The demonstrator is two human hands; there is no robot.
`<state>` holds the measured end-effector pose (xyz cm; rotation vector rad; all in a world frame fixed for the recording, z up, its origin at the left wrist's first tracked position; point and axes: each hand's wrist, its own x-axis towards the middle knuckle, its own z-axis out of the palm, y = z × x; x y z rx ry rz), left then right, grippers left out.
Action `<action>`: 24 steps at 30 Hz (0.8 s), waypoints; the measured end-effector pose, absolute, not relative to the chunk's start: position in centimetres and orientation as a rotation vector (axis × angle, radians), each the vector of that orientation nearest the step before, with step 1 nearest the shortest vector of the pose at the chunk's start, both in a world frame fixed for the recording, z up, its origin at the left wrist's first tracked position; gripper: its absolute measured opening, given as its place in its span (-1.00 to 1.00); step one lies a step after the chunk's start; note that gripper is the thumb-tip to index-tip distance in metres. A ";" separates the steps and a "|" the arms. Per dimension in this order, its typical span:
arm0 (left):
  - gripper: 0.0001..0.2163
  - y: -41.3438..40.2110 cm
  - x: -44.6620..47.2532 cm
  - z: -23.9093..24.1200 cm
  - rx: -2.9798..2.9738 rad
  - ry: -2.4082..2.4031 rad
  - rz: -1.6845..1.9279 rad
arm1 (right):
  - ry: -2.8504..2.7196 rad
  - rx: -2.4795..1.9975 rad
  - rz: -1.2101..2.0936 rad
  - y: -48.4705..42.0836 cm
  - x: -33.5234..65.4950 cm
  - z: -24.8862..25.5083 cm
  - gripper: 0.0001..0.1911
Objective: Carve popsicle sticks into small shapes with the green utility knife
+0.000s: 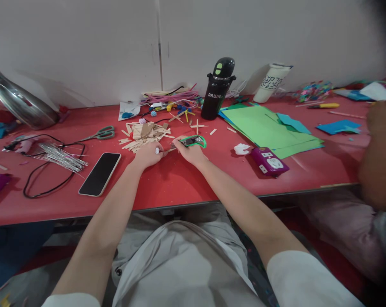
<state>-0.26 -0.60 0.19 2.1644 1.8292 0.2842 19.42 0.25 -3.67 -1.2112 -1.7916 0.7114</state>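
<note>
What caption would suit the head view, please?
Right hand grips a green cutter, left hand alongside, beside wooden sticks on a red table.

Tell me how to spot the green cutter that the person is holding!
Look at the long red table and find the tall black bottle by the wall. In front of it, beside the pile of wooden sticks, the right hand grips the cutter. It alone has a bright green looped handle; the nearby scissors are dull grey.
</note>
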 end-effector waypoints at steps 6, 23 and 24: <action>-0.79 -0.7 -0.2 0.3 2.155 1.814 0.295 | -1.849 -1.243 0.638 -0.1 19.2 -3.3 -0.78; -0.76 -0.4 -0.4 -0.2 2.184 1.817 0.302 | -1.910 -1.167 0.605 -1.4 18.4 -2.8 -0.75; -0.76 -0.4 -0.4 -0.2 2.186 1.816 0.304 | -1.913 -1.168 0.607 -1.4 18.3 -2.8 -0.75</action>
